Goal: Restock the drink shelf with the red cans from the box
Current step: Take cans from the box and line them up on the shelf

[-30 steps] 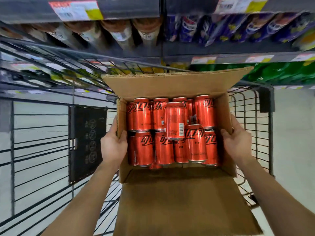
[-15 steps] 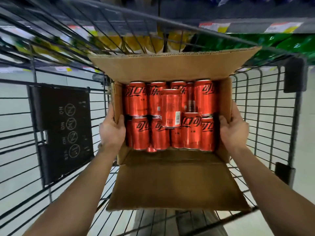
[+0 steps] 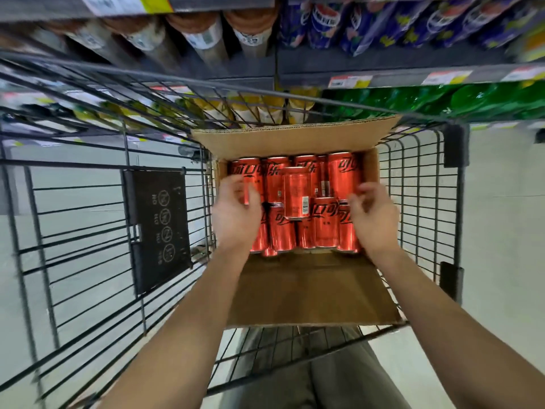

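With the red cans packed in the box in the cart, I hover my empty, loosely spread left hand and right hand over them, best lifting the loose top can first

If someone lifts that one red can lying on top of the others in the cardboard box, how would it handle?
The red can lying on top looks like smooth, rigid metal, so probably firm but a bit slippery. Its round body rests loose across the packed red cans, so a nudge could roll it. It looks unopened, so likely heavy for its size. The left hand and right hand hover open nearby.
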Motion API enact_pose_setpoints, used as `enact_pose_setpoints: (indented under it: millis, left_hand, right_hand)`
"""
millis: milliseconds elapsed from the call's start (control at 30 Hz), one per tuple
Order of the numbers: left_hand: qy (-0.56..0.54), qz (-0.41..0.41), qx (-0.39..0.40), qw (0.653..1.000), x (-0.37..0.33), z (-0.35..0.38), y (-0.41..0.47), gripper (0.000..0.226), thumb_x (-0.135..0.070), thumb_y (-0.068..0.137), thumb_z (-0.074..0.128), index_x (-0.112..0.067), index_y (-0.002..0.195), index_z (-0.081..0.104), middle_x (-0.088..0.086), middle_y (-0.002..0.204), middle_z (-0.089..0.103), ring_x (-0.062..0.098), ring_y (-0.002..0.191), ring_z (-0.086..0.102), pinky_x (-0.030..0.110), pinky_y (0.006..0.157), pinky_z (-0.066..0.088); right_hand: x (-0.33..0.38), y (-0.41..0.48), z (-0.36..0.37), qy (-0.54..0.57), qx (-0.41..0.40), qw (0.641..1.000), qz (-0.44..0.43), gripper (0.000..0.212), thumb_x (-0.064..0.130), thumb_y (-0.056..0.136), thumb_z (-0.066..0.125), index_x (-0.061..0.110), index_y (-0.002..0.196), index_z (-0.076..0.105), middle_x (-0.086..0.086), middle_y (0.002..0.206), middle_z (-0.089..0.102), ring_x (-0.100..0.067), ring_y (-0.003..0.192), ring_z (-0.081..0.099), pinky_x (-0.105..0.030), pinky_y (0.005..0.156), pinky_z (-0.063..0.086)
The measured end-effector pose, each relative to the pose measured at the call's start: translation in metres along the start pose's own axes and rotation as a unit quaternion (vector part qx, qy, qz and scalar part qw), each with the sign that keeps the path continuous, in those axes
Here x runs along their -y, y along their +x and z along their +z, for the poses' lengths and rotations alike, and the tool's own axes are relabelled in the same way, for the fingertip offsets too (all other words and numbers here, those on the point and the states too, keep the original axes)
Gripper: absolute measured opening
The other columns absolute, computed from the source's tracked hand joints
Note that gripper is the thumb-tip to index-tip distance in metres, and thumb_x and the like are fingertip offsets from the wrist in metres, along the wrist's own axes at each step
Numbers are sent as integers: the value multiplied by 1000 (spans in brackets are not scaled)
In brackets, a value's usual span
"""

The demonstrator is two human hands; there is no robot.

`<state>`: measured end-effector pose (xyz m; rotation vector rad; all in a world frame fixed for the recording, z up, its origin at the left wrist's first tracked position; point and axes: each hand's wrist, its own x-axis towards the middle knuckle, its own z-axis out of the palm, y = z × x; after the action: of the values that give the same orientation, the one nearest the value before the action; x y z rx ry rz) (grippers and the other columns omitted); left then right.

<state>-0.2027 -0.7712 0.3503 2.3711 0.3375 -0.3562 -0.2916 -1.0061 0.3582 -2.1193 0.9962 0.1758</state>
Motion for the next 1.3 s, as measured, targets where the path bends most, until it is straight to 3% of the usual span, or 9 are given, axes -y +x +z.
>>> enact_pose_setpoints:
  millis: [67,133,267,433,633,733,1000,1200,1300]
  left_hand:
    - [25,10,110,994,-20,14,-3,49,-55,94,63,-28,134,53,-9,114,70,9,97,69,33,86,60]
    - [48,11,179,983,-35,29,-5,67,-64,88,66,-26,140,49,-4,123,65,15,106,67,33,89,56]
    - [115,-24,223,968,-45,54,-2,98,-74,76,71,-16,149,37,8,144,48,29,127,58,45,99,52]
    - [159,-75,228,958,-44,74,0,104,-72,70,79,-13,143,35,12,139,50,35,121,61,47,88,55]
    - [73,-72,207,973,-35,68,-4,91,-62,75,80,-19,143,39,7,135,52,25,110,62,36,81,53]
    - [30,-66,196,978,-24,51,-5,92,-65,70,80,-24,143,40,0,131,58,20,114,61,35,89,52]
    - [-40,-16,181,983,-39,-11,-10,82,-56,67,87,-33,135,48,-13,113,71,8,106,69,36,101,55]
    - [-79,38,157,984,-73,-56,-23,74,-38,69,94,-28,129,51,-19,105,61,1,99,63,23,96,49]
    - [-105,61,139,983,-87,-78,-29,79,-40,67,94,-25,131,50,-12,114,67,8,108,67,29,101,51]
  right_hand:
    - [6,-10,15,-25,92,994,43,56,41,80,79,13,123,56,1,99,65,-17,89,66,-26,79,54]
    - [8,-16,30,-102,143,983,60,86,60,67,80,14,132,48,-8,121,60,-27,111,61,-42,94,54]
    - [17,-17,47,-172,153,968,100,107,55,67,86,6,145,30,-15,141,43,-35,131,44,-46,107,41]
    - [13,-7,55,-189,144,962,137,110,59,68,85,2,147,32,-15,145,40,-33,135,41,-42,108,41]
    - [6,-2,50,-99,145,976,133,100,50,68,87,9,146,40,-13,140,44,-34,133,42,-44,110,40]
    - [4,-7,41,-41,132,985,100,92,42,64,90,15,140,46,-9,133,56,-30,126,52,-45,107,46]
    - [42,-23,3,63,136,988,45,79,28,73,90,21,140,48,11,113,60,-9,106,59,-9,77,43]
    - [87,-39,-33,91,101,991,2,80,26,69,91,18,137,50,10,116,62,-5,107,58,-22,95,45]
    - [108,-46,-51,115,82,990,-24,77,27,65,93,23,130,53,9,116,66,-10,109,64,-38,102,51]
